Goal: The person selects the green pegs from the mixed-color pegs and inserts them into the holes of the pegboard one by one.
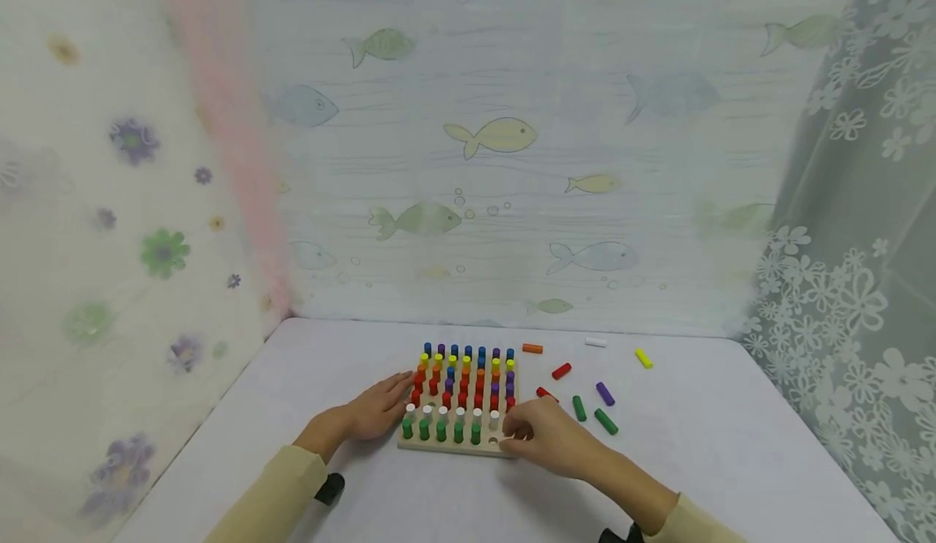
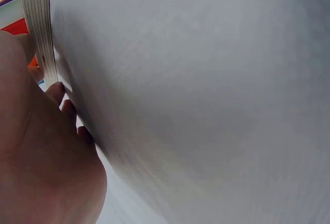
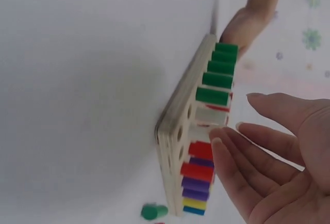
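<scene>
A wooden pegboard [image 1: 457, 448] stands on the white tabletop, filled with rows of coloured pegs. Green pegs [image 1: 442, 431] line its front row, with white pegs [image 1: 443, 414] behind them, then red, orange, yellow and blue ones mixed with purple. My left hand [image 1: 378, 406] rests flat at the board's left side, its fingertips by the edge [image 2: 38, 22]. At the front right corner hovers my right hand [image 1: 548, 436]. In the right wrist view, thumb and fingers [image 3: 242, 175] are apart with nothing between them, beside bare holes [image 3: 179, 132].
Loose pegs lie right of the board: orange [image 1: 532, 349], white [image 1: 595, 342], yellow [image 1: 643, 358], purple [image 1: 604, 394], red [image 1: 561, 371] and green [image 1: 605, 422]. A fish-patterned curtain [image 1: 497, 201] hangs behind the table.
</scene>
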The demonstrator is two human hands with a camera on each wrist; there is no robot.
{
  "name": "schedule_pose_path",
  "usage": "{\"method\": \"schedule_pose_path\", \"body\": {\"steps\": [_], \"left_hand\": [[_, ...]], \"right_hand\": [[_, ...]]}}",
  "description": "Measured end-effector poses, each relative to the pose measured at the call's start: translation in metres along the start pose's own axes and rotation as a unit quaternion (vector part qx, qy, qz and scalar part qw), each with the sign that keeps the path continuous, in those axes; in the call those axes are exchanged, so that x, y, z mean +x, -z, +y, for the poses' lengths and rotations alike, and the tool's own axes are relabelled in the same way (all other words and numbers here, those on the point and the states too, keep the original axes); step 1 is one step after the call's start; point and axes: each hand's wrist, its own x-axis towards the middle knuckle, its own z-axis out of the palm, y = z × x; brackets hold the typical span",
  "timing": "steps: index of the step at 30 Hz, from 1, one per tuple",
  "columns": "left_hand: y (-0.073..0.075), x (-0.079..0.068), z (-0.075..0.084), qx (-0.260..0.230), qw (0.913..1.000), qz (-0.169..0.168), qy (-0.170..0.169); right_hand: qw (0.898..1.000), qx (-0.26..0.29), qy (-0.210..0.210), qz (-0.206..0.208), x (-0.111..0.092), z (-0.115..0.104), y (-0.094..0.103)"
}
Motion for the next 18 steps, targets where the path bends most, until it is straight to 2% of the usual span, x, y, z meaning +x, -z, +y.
{"method": "schedule_pose_path", "body": {"steps": [12,18], "left_hand": [[0.002,-0.001,0.002,0.002,1.0,-0.001,-0.007],[0.001,-0.001,0.0,-0.013,0.9999,0.002,-0.002]], "right_hand": [[0.999,-0.044,0.001,0.015,-0.031,0.025,0.034],[0.997,-0.062,-0.022,0.04,-0.044,0.041,0.047]]}}
